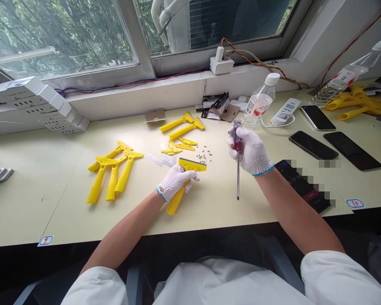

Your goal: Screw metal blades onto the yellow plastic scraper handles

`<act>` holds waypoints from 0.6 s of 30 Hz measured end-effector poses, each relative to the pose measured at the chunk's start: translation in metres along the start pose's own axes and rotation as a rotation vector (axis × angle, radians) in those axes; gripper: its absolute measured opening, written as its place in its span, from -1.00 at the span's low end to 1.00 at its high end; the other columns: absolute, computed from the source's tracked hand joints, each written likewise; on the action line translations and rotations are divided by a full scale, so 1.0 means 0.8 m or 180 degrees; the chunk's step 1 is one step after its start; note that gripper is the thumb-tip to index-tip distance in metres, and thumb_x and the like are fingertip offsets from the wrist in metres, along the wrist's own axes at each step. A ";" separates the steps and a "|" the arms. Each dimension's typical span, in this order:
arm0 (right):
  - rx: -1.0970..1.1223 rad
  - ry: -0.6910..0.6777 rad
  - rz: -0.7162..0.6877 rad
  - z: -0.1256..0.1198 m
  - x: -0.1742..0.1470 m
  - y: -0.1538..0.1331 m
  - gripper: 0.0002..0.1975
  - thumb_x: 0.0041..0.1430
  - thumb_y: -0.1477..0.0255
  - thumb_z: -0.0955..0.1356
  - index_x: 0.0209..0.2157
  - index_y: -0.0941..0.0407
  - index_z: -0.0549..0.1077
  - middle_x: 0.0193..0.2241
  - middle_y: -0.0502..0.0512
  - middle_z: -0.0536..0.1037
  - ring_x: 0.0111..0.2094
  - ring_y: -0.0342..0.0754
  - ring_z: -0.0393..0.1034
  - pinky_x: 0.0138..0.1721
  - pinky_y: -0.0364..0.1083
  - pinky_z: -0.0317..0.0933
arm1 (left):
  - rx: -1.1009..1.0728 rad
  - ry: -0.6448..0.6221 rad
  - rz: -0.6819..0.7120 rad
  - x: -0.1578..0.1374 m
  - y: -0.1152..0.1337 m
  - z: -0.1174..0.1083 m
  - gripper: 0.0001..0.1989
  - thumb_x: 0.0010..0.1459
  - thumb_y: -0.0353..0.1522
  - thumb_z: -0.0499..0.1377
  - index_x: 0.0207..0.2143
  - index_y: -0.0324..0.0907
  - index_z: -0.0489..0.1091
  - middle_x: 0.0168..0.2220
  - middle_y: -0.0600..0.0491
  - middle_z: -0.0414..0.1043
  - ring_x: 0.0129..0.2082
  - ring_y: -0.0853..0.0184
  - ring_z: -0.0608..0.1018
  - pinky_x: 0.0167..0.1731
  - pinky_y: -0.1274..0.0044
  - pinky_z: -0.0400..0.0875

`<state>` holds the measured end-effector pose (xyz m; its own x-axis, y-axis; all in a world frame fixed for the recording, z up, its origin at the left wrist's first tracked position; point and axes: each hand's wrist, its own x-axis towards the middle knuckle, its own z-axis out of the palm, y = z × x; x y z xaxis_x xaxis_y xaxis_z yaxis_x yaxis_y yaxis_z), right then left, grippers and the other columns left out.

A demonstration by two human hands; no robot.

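My gloved left hand point(176, 183) is closed round a yellow scraper point(193, 165), whose wide head points away from me and whose handle slants toward the table's front edge. In my gloved right hand point(252, 149) is a screwdriver point(238, 173) with a purple and red handle, its shaft pointing down. The tip is apart from the scraper. Just beyond the scraper lie small loose screws point(204, 154), flat metal blades point(167, 160) and several yellow plastic plates point(178, 146). Two more scrapers point(182, 128) rest behind these.
Several yellow scraper handles point(112, 171) lie at left. White boxes point(41, 103) are stacked by the window. A water bottle point(258, 103), a power strip point(285, 111) and several phones point(352, 150) occupy the right side. Torn packaging point(220, 106) sits against the wall.
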<state>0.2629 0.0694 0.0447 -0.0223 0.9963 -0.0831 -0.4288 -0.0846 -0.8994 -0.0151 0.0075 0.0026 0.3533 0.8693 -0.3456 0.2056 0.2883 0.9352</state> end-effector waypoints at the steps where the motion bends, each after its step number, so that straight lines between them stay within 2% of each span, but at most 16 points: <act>1: 0.0162 0.0080 -0.0086 -0.001 0.001 0.002 -0.55 0.09 0.06 0.56 -0.20 0.07 0.45 -0.47 0.00 0.41 -0.55 -0.18 0.25 -0.68 -0.22 0.10 | -0.0021 0.0003 -0.0005 0.000 0.000 0.000 -0.73 0.25 -0.20 0.31 -0.39 -0.20 0.66 -0.70 0.07 0.38 -0.61 0.37 0.37 -0.42 0.50 0.34; 4: 0.0504 0.0236 -0.0315 -0.011 0.011 0.005 -0.50 0.19 -0.05 0.54 -0.19 0.04 0.41 -0.43 -0.02 0.43 -0.51 -0.17 0.34 -0.67 -0.23 0.14 | -0.0086 -0.0003 -0.0024 0.001 0.000 -0.001 -0.73 0.24 -0.20 0.31 -0.41 -0.20 0.64 -0.70 0.07 0.37 -0.63 0.37 0.37 -0.43 0.50 0.34; 7: 0.0737 0.0391 -0.0574 -0.020 0.023 0.008 -0.45 0.18 -0.10 0.54 -0.17 0.03 0.37 -0.38 -0.02 0.49 -0.47 -0.14 0.43 -0.66 -0.22 0.15 | -0.0197 0.0041 -0.0046 0.002 -0.001 -0.001 -0.73 0.23 -0.21 0.31 -0.42 -0.20 0.62 -0.71 0.07 0.36 -0.65 0.38 0.36 -0.46 0.50 0.33; 10: 0.0922 0.0683 -0.1321 -0.020 0.028 0.010 -0.48 0.15 -0.01 0.58 -0.18 0.02 0.35 -0.37 -0.06 0.47 -0.41 -0.14 0.48 -0.52 -0.19 0.36 | -0.0340 0.0110 -0.0071 0.002 -0.001 -0.001 -0.73 0.24 -0.20 0.32 -0.42 -0.20 0.60 -0.71 0.07 0.36 -0.65 0.38 0.36 -0.47 0.51 0.31; 12: 0.0874 0.0798 -0.1774 -0.016 0.026 0.010 -0.52 0.18 0.04 0.57 -0.18 0.02 0.35 -0.39 -0.09 0.44 -0.41 -0.17 0.46 -0.44 -0.17 0.43 | -0.0463 0.0134 -0.0089 0.002 0.000 -0.001 -0.73 0.24 -0.19 0.32 -0.40 -0.20 0.60 -0.70 0.08 0.36 -0.64 0.38 0.37 -0.48 0.52 0.31; 18: 0.0722 0.0573 -0.2071 -0.005 0.014 0.014 -0.53 0.19 0.05 0.60 -0.15 0.00 0.39 -0.36 -0.09 0.46 -0.41 -0.16 0.47 -0.41 -0.14 0.46 | -0.0624 0.0183 -0.0138 0.001 0.004 0.001 -0.74 0.21 -0.20 0.33 -0.42 -0.19 0.58 -0.69 0.08 0.36 -0.66 0.38 0.37 -0.51 0.51 0.32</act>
<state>0.2614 0.0791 0.0321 0.4432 0.8239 0.3531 -0.4824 0.5513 -0.6807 -0.0134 0.0090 0.0053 0.2942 0.8743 -0.3861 0.0358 0.3936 0.9186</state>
